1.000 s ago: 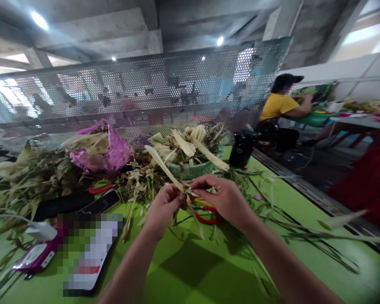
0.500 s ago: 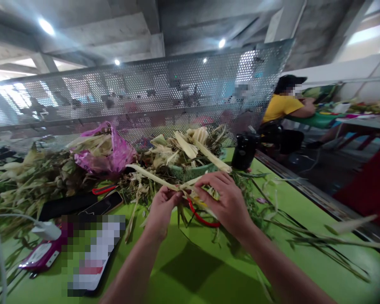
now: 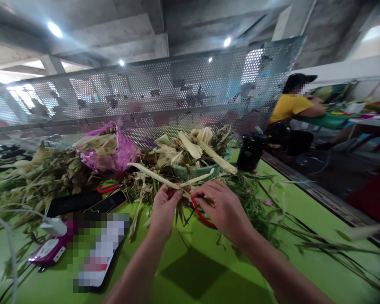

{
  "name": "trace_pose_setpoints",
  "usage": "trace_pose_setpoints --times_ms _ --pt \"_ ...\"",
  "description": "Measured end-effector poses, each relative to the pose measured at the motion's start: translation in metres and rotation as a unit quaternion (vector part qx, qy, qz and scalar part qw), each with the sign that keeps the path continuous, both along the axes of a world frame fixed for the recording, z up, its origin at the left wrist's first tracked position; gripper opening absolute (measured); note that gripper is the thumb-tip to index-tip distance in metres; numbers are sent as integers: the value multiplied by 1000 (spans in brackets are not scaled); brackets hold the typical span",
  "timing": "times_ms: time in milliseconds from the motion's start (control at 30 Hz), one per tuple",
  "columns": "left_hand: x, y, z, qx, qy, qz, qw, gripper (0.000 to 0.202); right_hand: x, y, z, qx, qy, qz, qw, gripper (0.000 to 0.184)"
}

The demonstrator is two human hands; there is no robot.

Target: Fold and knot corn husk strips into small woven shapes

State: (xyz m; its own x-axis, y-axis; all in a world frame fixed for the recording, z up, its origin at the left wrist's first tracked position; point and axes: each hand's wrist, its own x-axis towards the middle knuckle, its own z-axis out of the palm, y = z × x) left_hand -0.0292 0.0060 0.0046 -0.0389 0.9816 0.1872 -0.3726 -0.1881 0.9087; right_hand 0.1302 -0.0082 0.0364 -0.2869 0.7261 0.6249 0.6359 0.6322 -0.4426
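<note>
My left hand is closed, thumb and fingers pinching pale corn husk strips where they meet in a V. One strip slants up to the left, while the other points to the right. My right hand is closed just beside it, fingertips pinched at a short pale piece of husk that runs between the hands; its end is hidden by the fingers. A red curved band shows beneath the right fingers, partly covered. Behind the hands, a green basket holds a heap of dried husks.
A pink plastic bag of husks and a black jar-like container stand behind. Left lie phones, a red-handled tool and a purple power strip. A perforated metal screen backs the green table. A person in yellow sits right.
My right hand has left the right-hand husk strip, moved down slightly and closed its fingers. That strip's tip now shows free. The view has shifted a little left.
</note>
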Motion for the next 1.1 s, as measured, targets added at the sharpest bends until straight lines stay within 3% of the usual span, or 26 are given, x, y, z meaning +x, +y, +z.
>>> trace_pose_setpoints --times_ms 100,233,367,467,700,833,933,1100 --pt "3 -1 -1 12 39 -1 999 18 -1 -1 2 -15 11 12 1000 11" --pt "12 -7 -2 47 101 -3 994 11 -1 -3 4 -10 75 26 997 32" --pt "15 -10 -7 35 92 5 995 7 -2 -7 6 -10 64 82 994 15" --pt "10 -7 -7 -1 104 18 994 8 -3 -11 7 8 16 131 991 13" --pt "3 -5 -1 -52 -11 -8 999 23 -7 -15 10 16 -59 179 982 15" --pt "3 -3 -3 -66 -70 -37 995 30 -6 -12 9 -64 89 170 979 9" --pt "3 -3 -3 -54 -94 -61 992 27 -5 -7 6 -156 212 161 951 9" --pt "6 -7 1 -71 -132 -114 982 22 -6 1 0 -201 287 113 930 11"
